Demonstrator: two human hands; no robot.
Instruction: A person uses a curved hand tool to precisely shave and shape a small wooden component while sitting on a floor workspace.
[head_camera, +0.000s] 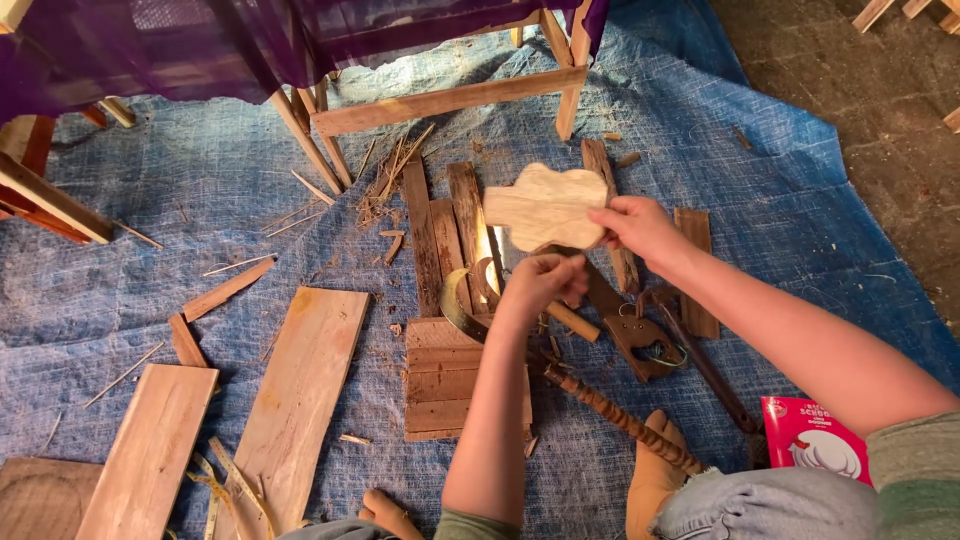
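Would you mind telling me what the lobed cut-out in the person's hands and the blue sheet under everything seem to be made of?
The lobed cut-out, held by the left hand and the right hand, looks like pale, unfinished wood: grain lines show and the surface is matt. The blue sheet looks like woven plastic tarpaulin, judging by its fine grid texture and creases.

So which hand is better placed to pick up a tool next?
Probably the left hand: it only pinches the cutout's lower edge, just above the tools. The right hand grips its side.
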